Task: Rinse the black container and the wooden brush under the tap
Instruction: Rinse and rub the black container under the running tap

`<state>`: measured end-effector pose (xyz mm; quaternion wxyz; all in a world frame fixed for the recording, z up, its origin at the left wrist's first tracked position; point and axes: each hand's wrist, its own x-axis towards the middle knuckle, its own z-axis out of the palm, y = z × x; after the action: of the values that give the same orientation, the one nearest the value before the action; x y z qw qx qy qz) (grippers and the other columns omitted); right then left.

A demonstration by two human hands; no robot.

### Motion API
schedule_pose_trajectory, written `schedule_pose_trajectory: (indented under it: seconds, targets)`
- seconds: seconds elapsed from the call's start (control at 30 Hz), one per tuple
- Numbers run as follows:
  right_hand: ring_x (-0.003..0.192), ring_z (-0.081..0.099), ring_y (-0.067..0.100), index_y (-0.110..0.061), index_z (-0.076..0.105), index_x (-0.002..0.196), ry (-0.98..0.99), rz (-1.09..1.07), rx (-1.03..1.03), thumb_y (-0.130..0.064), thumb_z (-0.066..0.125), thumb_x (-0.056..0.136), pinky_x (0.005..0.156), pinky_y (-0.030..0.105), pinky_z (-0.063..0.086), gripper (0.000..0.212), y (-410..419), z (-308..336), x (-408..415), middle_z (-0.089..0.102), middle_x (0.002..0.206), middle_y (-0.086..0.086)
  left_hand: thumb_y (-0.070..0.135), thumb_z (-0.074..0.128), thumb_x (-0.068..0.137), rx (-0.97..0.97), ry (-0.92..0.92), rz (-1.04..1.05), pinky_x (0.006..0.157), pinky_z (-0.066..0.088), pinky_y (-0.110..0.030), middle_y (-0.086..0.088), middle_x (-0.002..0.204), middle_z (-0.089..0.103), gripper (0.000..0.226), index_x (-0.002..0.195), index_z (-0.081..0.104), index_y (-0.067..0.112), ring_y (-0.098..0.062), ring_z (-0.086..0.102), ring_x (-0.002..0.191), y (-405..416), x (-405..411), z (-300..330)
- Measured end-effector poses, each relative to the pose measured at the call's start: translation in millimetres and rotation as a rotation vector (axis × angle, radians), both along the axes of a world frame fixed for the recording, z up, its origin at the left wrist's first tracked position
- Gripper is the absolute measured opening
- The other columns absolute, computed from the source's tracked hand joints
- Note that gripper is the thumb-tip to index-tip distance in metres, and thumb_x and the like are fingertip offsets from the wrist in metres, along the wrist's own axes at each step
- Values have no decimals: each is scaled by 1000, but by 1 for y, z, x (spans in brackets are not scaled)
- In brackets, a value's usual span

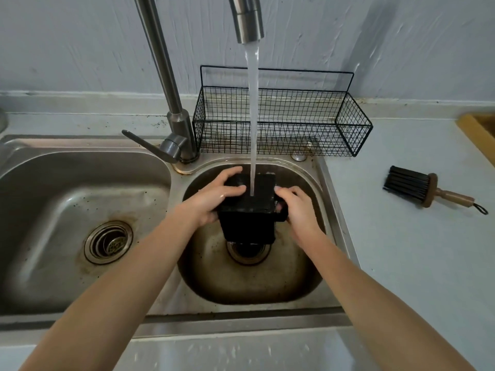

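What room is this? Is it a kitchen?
Probably a kitchen. There's a steel double sink with a tall tap running, a wire rack on the counter, and two hands washing a black container.

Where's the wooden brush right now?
In the head view, the wooden-handled brush with black bristles lies on the pale counter, right of the small sink basin, untouched.

Black wire basket stood on counter behind right sink basin. Left basin stained around drain strainer. Yellow-edged object at far right.
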<state>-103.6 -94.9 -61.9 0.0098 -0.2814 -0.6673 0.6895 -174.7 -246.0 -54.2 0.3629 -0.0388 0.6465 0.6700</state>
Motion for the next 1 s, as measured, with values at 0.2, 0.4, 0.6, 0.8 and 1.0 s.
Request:
schedule_pose_trajectory:
  seconds: [0.2, 0.4, 0.6, 0.8, 1.0]
  targets:
    - [91, 58, 28, -12, 53, 72, -89, 130, -136, -22, 59, 84, 89, 48, 46, 17, -5, 3, -4, 58, 82, 7, 37, 24, 98, -851, 633, -284, 116, 11, -47, -10, 155, 15, 52, 145, 19, 15, -27, 11, 143, 13, 12, -14]
    - [79, 56, 20, -18, 51, 66, 2, 132, 6, -21, 57, 85, 77, 41, 44, 20, -15, -8, 1, 58, 73, 2, 41, 15, 97, -917, 609, -270, 111, 1, -58, 2, 157, 9, 52, 145, 14, 24, -22, 2, 144, 30, 11, -19]
    - [77, 56, 24, -21, 48, 67, 64, 34, 53, -29, 58, 82, 76, 48, 45, 19, -21, -14, -3, 57, 71, 1, 41, 21, 96, -856, 790, -194, 114, 3, -50, -2, 155, 18, 51, 141, 29, 19, -20, 9, 143, 45, 7, -13]
    - [63, 51, 10, -22, 45, 69, 45, 146, 227, -31, 55, 85, 56, 25, 39, 21, -24, -14, -1, 53, 67, -4, 46, 20, 94, -782, 719, -190, 113, 2, -50, -3, 154, 18, 45, 133, 38, 33, -23, 5, 143, 34, 9, -23]
    - [77, 40, 12, -17, 42, 80, 127, 403, 646, -28, 52, 88, 57, 25, 30, 17, -22, -7, 2, 49, 84, 5, 59, 46, 82, -551, 284, 10, 101, 28, -40, -12, 134, 28, 49, 119, 49, 27, -33, 31, 126, 29, 2, -16]
